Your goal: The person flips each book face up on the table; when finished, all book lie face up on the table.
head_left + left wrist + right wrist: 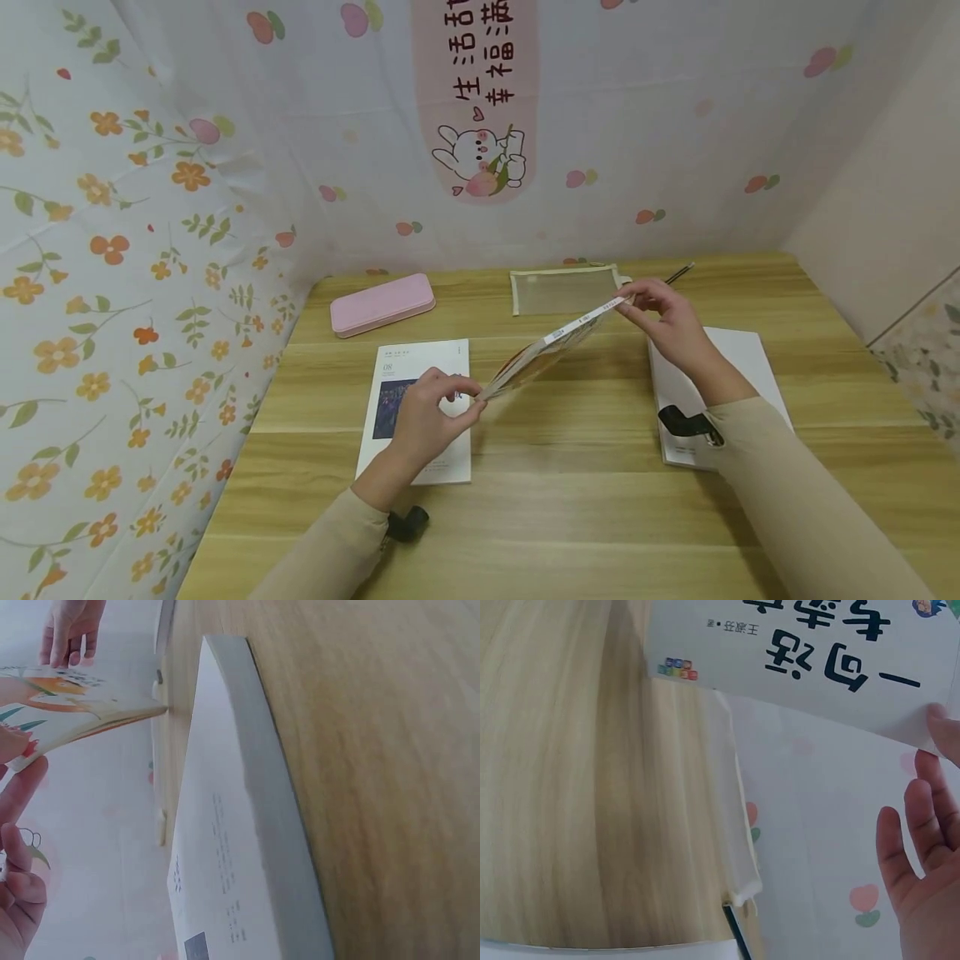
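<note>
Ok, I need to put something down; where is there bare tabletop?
The widest bare patch of wooden table lies below the held book, between the illustrated paperback at left and the white book at right. A smaller one separates the pink pencil case and mesh zip pouch. Crowded: back right, where pouch, pencil and white book lie close.

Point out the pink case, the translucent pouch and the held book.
Pink case (383, 303): head view, top face.
Translucent pouch (561, 292): head view, see-through panel.
Held book (810, 664): right wrist view, printed cover.
</note>
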### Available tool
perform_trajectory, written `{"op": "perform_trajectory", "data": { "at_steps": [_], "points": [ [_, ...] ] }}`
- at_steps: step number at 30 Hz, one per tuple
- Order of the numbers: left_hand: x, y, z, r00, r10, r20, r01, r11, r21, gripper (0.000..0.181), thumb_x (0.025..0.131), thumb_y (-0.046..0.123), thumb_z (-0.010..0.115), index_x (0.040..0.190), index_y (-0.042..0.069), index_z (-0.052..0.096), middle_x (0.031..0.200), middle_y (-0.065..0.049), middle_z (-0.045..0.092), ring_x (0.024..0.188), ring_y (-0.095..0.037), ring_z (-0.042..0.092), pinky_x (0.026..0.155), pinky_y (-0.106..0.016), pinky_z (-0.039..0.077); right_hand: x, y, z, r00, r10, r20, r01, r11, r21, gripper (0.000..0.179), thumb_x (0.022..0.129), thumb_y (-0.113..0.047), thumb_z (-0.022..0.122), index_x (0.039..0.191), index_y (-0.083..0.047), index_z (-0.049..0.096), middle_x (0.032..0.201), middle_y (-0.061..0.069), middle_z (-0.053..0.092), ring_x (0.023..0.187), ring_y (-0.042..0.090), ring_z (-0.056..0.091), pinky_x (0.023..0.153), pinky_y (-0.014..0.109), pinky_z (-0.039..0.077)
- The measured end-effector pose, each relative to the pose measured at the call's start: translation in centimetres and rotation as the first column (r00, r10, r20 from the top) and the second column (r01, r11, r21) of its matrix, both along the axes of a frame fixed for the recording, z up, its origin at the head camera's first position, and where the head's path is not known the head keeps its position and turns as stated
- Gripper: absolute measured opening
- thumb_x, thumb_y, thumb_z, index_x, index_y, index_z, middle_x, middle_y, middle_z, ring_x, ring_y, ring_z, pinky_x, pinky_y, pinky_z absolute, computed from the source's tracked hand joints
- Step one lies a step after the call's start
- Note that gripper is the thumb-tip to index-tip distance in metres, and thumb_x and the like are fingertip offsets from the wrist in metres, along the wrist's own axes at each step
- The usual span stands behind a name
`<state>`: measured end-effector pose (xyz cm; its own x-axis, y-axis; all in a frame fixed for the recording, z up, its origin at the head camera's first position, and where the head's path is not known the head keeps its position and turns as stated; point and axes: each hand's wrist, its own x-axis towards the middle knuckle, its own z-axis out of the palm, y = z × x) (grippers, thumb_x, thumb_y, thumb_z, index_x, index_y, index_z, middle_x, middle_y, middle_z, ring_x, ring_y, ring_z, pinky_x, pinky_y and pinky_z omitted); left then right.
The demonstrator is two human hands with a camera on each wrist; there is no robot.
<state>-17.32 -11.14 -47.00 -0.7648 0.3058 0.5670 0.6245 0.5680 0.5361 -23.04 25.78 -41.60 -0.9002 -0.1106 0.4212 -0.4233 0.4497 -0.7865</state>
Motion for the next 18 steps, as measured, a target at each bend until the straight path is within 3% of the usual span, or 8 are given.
{"op": "perform_trajectory", "data": {
  "at_steps": [8,15,18],
  "points": [
    [-0.2,0.1,0.3,1.000,-0.021,-0.018,0.022,0.998,0.062,0.016,0.081,0.016,0.088,0.092,0.018,0.077,0.080,0.004,0.073,0.068,-0.014,0.055,0.059,-0.024,0.040,0.0,-0.1,0.4,0.999,0.005,0.053,-0.003,0.999,-0.039,0.018,0.099,0.000,0.064,0.116,0.007,0.066,0.116,-0.007,0.060,0.103,-0.001,0.057,0.090,0.012,0.046],
    [-0.2,0.2,0.8,1.000,-0.020,-0.013,0.021,0.996,0.085,0.016,0.083,0.018,0.086,0.095,0.019,0.076,0.083,0.008,0.076,0.069,-0.010,0.053,0.059,-0.024,0.039,-0.3,-0.1,0.1,0.997,-0.025,0.075,0.025,1.000,-0.002,0.017,0.102,-0.007,0.063,0.118,0.001,0.066,0.116,0.007,0.064,0.101,-0.001,0.056,0.093,0.015,0.043],
    [-0.2,0.1,0.9,1.000,-0.023,0.009,0.022,0.997,0.076,0.017,0.083,0.018,0.087,0.097,0.018,0.077,0.084,0.008,0.077,0.068,-0.010,0.052,0.059,-0.030,0.044,-0.9,0.3,-0.8,0.996,-0.039,0.083,0.038,0.999,0.014,0.019,0.102,-0.006,0.063,0.119,0.001,0.066,0.116,0.009,0.063,0.099,0.002,0.056,0.092,0.015,0.042]
  ]
}}
